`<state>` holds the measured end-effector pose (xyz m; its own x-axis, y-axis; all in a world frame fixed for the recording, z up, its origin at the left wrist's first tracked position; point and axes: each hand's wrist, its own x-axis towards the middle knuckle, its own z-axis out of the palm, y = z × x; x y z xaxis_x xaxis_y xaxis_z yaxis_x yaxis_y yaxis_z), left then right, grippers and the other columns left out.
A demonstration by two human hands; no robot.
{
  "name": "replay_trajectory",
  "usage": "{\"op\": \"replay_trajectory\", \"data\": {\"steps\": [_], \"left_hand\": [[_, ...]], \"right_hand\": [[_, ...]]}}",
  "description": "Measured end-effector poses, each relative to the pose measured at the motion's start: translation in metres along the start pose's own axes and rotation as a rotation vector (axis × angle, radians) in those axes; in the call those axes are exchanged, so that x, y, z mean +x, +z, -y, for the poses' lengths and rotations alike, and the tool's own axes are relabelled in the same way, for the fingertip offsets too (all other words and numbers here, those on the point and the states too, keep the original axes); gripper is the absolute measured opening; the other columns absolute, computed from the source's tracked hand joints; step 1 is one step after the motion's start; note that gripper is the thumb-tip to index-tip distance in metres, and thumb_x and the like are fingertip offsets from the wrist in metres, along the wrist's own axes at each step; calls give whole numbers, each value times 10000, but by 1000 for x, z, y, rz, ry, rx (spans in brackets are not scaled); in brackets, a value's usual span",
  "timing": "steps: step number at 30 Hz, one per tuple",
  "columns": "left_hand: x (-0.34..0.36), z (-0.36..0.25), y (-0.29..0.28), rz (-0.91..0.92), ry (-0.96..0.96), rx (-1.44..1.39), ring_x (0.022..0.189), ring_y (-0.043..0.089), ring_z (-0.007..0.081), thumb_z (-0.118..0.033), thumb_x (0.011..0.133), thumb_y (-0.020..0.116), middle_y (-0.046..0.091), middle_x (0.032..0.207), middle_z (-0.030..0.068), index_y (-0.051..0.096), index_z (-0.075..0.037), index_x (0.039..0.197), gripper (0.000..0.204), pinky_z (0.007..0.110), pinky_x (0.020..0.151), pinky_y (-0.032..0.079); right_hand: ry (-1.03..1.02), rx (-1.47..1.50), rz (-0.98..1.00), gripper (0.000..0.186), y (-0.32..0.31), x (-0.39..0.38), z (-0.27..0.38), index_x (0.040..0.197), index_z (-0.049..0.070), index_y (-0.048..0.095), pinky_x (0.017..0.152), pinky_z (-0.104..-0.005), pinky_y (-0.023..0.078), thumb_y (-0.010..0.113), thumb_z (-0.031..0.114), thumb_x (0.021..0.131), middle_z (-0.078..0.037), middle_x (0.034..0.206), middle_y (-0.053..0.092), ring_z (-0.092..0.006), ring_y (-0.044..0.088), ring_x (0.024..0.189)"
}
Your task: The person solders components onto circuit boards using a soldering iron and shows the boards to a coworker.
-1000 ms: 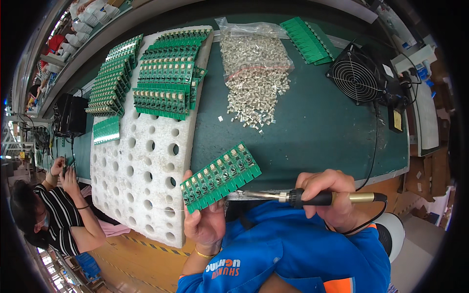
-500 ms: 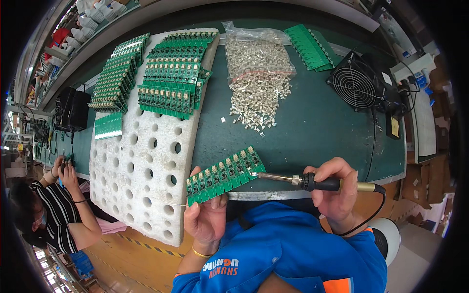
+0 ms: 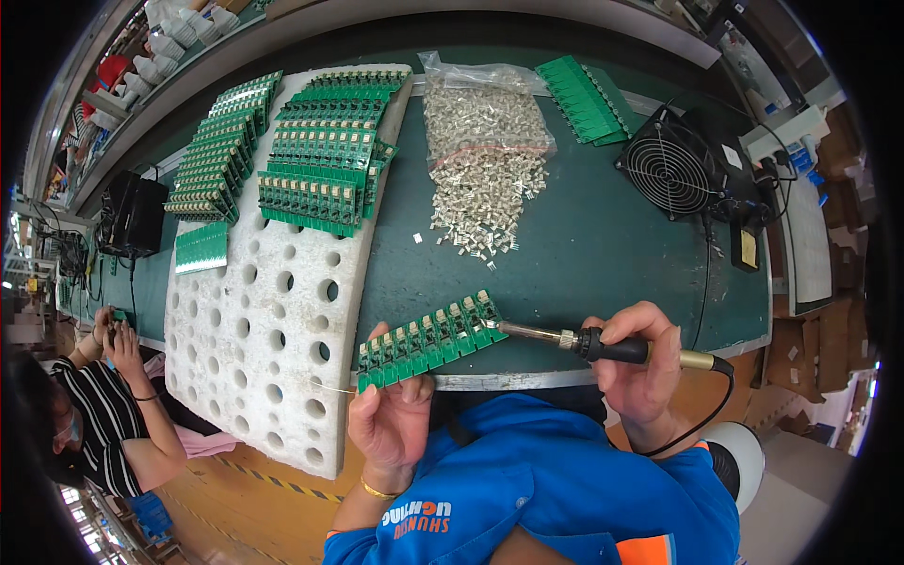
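My left hand (image 3: 391, 428) grips the lower left end of a green circuit board panel (image 3: 431, 341), thumb in front and fingers behind. A row of white connectors and dark parts runs along the panel, which tilts up to the right. From beside the left thumb a thin pale wire (image 3: 331, 387) sticks out to the left. In my right hand (image 3: 645, 372) is a soldering iron (image 3: 610, 347) with a black grip, fingers closed around it. Its tip meets or nearly meets the panel's right end; exact contact is too small to tell.
On the left a white foam board (image 3: 202, 325) with holes bears stacked circuit panels (image 3: 315, 160). Loose white connectors (image 3: 480, 202) spill from a clear bag (image 3: 485, 104). Bare green panels (image 3: 584, 99) and a black fan (image 3: 669, 169) stand farther right. Another person (image 3: 118, 414) works at far left.
The whole bench view has shifted slightly left. Both hands keep their hold, and the iron's tip stays at the panel's right end.
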<state>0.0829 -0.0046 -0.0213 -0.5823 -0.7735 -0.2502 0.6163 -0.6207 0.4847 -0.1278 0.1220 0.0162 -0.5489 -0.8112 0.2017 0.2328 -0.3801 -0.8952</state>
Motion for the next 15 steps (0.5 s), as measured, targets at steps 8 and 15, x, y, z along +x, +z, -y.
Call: {"op": "replay_trajectory", "data": {"steps": [8, 15], "left_hand": [[0, 1, 1, -7, -9, 35, 731, 441, 117, -260, 807, 610, 552, 1046, 63, 327, -13, 1407, 707, 259, 688, 389], [0, 3, -2, 7, 5, 32, 713, 429, 108, -265, 847, 542, 562, 1027, 65, 313, 35, 1407, 675, 253, 671, 385]], "right_hand": [[4, -11, -26, 589, -4, -2, -2, 947, -58, 547, 490, -208, 373, 345, 494, 984, -85, 643, 538, -80, 466, 510], [5, -13, -50, 572, -5, -2, -3, 946, -57, 546, 486, -204, 368, 350, 478, 987, -85, 641, 535, -81, 472, 525]]}}
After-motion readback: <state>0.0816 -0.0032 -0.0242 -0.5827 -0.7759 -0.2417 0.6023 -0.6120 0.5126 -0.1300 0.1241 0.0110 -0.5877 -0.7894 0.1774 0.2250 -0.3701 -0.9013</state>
